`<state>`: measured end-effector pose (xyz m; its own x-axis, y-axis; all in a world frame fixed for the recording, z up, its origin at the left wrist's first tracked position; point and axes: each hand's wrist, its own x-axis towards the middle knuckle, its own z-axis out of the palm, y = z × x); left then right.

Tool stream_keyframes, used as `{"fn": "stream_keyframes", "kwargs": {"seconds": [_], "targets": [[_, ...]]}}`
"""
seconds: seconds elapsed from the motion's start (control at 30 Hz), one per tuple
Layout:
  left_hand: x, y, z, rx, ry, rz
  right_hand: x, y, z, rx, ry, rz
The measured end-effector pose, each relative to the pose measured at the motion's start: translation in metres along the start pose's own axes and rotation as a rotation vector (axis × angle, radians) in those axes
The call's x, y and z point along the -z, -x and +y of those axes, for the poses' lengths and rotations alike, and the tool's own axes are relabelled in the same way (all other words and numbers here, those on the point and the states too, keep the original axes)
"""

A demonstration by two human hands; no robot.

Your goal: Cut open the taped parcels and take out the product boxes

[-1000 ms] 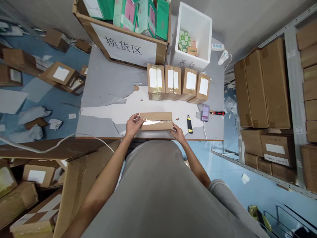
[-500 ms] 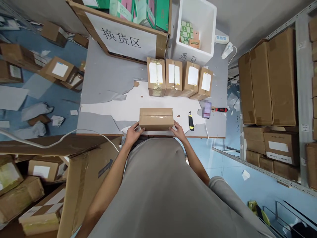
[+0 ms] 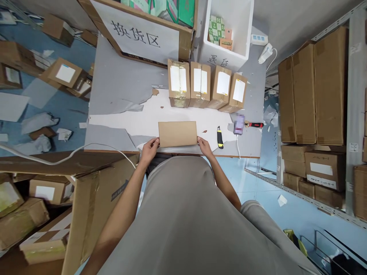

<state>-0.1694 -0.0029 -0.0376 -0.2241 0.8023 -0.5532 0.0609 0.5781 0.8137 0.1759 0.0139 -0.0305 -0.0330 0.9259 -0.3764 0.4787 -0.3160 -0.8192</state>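
Observation:
A small brown cardboard box (image 3: 177, 133) is at the front edge of the table, its plain, unlabelled face turned up to me. My left hand (image 3: 150, 149) grips its left end near the lower corner, thumb and fingers closed on it. At the opposite end, my right hand (image 3: 204, 146) pinches the right side in the same way. The underside of the box is hidden. To the right of my right hand lies a black and yellow utility knife (image 3: 220, 138). Beyond the box, several taped cartons (image 3: 200, 97) with white labels stand in a row.
A large carton (image 3: 186, 44) of green boxes and a white foam bin (image 3: 243, 53) stand at the back. A phone (image 3: 238, 125) on a cable and a red-handled tool (image 3: 255, 125) lie at right. An open carton (image 3: 86, 206) is at lower left, shelving (image 3: 351, 126) at right.
The box has been turned over between my hands: its taped seam faced up before, and a plain face shows now. Both hands still hold its ends. The view has shifted slightly.

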Motion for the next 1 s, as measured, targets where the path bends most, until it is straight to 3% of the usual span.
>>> {"fn": "stream_keyframes", "kwargs": {"seconds": [0.13,0.33,0.5,0.7,0.83,1.0], "targets": [[0.001,0.008,-0.009,0.042,-0.061,0.037,0.003,0.010,0.009,-0.159,-0.099,-0.046],[-0.002,0.018,-0.009,0.001,-0.100,0.010,0.002,0.015,0.001,-0.131,-0.097,-0.056],[0.002,0.027,0.020,-0.151,-0.125,0.083,0.012,0.009,-0.031,-0.015,-0.047,0.045],[0.011,0.032,0.055,-0.350,-0.179,0.121,0.028,-0.001,-0.072,0.092,0.163,0.185],[0.006,0.023,0.048,-0.276,-0.189,0.145,0.016,-0.007,-0.072,0.037,0.234,0.142],[-0.002,0.013,0.040,-0.268,-0.153,0.164,0.000,-0.012,-0.061,0.072,0.166,0.209]]}}
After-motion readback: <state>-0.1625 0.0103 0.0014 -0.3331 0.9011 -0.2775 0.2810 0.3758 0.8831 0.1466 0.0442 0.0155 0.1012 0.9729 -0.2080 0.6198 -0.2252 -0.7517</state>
